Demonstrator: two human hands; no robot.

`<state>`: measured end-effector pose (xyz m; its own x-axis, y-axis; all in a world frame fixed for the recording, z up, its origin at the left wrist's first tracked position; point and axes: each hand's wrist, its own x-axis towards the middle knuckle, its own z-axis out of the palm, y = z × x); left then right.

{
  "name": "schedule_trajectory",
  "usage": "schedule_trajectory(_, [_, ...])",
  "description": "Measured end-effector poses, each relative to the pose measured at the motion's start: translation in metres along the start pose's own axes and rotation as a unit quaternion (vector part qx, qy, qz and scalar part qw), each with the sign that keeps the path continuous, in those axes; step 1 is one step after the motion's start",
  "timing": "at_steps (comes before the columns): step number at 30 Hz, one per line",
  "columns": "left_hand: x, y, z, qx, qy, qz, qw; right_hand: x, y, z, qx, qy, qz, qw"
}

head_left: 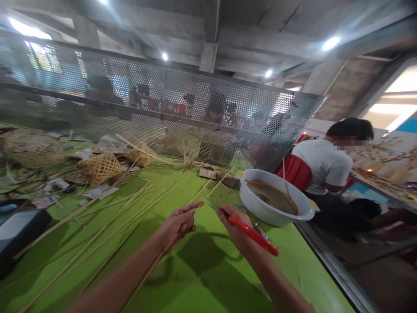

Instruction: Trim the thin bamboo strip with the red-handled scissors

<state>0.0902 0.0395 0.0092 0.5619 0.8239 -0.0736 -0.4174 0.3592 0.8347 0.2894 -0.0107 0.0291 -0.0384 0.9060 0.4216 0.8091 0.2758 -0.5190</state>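
Note:
My left hand pinches a thin bamboo strip that runs from under my forearm up toward the far side of the green table. My right hand is closed round a red-handled cutting tool, whose small blade points at the strip just past my left fingertips. Both hands hover a little above the table near its right edge. A white basin of brown liquid stands just beyond my right hand, with a stick leaning in it.
Several long bamboo strips lie across the table's left half. Woven baskets and paper scraps sit at the far left. A perforated metal screen backs the table. A person in a white shirt sits to the right, past the metal table edge.

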Motion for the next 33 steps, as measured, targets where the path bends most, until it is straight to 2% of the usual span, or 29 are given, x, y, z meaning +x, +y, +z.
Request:
schedule_trajectory(3, [-0.001, 0.001, 0.001, -0.002, 0.008, -0.012, 1.000, -0.006, 0.003, 0.003, 0.003, -0.013, -0.006, 1.000])
schedule_trajectory(8, [-0.002, -0.003, 0.002, -0.004, -0.015, -0.006, 1.000, -0.015, 0.007, -0.001, -0.005, 0.015, 0.015, 1.000])
schedule_trajectory(13, [-0.002, -0.005, 0.003, 0.006, -0.014, -0.009, 1.000, -0.018, 0.004, 0.002, 0.015, -0.044, 0.006, 0.999])
schedule_trajectory(18, [-0.003, -0.003, 0.005, -0.008, -0.019, -0.010, 1.000, -0.018, 0.003, 0.002, 0.003, 0.001, 0.026, 1.000])
schedule_trajectory(22, [-0.003, -0.004, 0.006, -0.003, -0.008, -0.013, 1.000, -0.020, -0.001, 0.005, 0.014, -0.034, 0.015, 0.999])
schedule_trajectory(27, [-0.002, -0.004, 0.009, 0.001, -0.015, -0.009, 1.000, -0.018, 0.000, 0.002, 0.010, -0.006, 0.031, 0.999])
schedule_trajectory(31, [-0.001, -0.005, 0.009, 0.013, -0.001, -0.003, 1.000, -0.018, 0.000, 0.001, 0.021, -0.044, 0.015, 0.999])
schedule_trajectory(33, [-0.001, -0.005, 0.008, 0.017, -0.002, -0.002, 1.000, -0.018, 0.001, 0.000, 0.020, -0.035, 0.022, 0.999])
